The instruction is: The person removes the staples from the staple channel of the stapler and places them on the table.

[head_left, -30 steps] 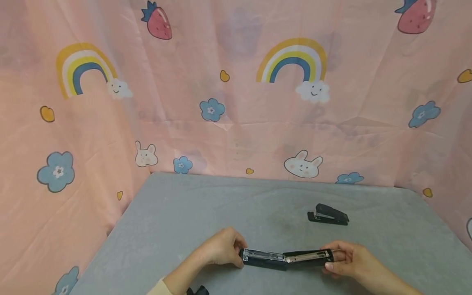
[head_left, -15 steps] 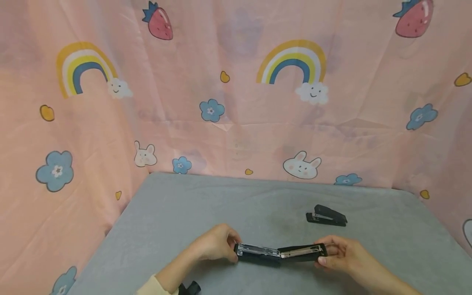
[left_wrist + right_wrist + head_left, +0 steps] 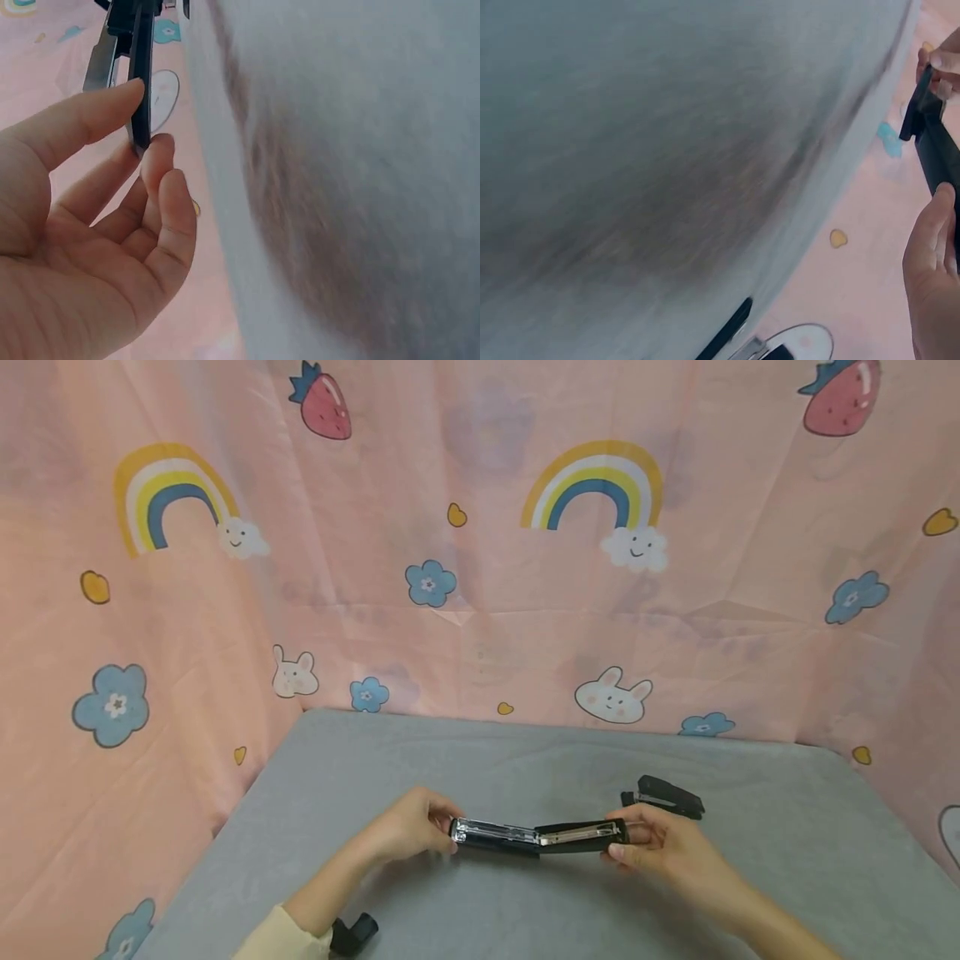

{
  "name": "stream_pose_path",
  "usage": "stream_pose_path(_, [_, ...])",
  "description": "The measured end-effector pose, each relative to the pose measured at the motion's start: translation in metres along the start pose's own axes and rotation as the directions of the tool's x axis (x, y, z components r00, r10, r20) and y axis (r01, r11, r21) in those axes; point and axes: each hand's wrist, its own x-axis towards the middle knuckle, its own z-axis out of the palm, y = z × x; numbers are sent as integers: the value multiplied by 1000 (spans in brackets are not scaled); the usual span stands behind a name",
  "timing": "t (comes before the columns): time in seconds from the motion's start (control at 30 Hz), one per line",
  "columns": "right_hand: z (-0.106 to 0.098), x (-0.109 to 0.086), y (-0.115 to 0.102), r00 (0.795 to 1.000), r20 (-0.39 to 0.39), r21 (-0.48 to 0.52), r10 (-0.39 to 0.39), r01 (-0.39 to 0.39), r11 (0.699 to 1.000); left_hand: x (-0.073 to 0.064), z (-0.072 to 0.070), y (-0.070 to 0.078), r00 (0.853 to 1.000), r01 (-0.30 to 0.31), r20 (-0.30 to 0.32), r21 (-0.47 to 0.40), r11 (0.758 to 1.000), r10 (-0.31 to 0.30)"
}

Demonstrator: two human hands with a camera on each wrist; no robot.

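Note:
A black stapler (image 3: 495, 840) is folded wide open into a shallow V, its metal magazine and inner rail facing up. It hangs raised over the table between both hands. My left hand (image 3: 411, 828) pinches its left end; in the left wrist view the thumb and fingertips meet on the narrow black end (image 3: 141, 112). At the other end my right hand (image 3: 666, 847) grips the stapler between thumb and fingers, and the right wrist view shows its dark body (image 3: 936, 154) running up from that hand. Behind the right hand stands a second black stapler (image 3: 671, 797), its lower edge partly hidden.
A grey cloth covers the table (image 3: 420, 752). Pink printed curtain (image 3: 480, 635) hangs along the back and sides, meeting the table's far edge. A small black device (image 3: 356, 935) sits at the left wrist, beside the cream sleeve (image 3: 288, 937).
Both hands have lifted the unfolded stapler up and to the left, away from the front of the table. The right hand now overlaps the second stapler, which has stayed in place.

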Motion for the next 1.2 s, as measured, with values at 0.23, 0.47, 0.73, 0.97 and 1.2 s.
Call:
stream_pose_path(0.23, [18, 17, -9, 997, -73, -17, 5, -7, 1000, 0, -12, -9, 994, 25, -101, -41, 999, -29])
stream_pose_path(0.47, [36, 34, -16, 992, -127, -12, 22, -24, 1000, -1, -25, -15, 982, 70, -171, -81, 994, -84])
stream_pose_path(0.73, [57, 57, -18, 987, -158, 60, 14, -4, 998, 2, -39, -22, 954, 130, -259, -92, 987, -150])
stream_pose_path(0.97, [73, 74, -19, 982, -186, 95, 32, -15, 995, 3, -50, -29, 938, 175, -289, -91, 980, -194])
stream_pose_path(1.2, [82, 90, -17, 977, -206, 133, 48, -21, 991, 7, -57, -37, 925, 196, -322, -49, 979, -202])
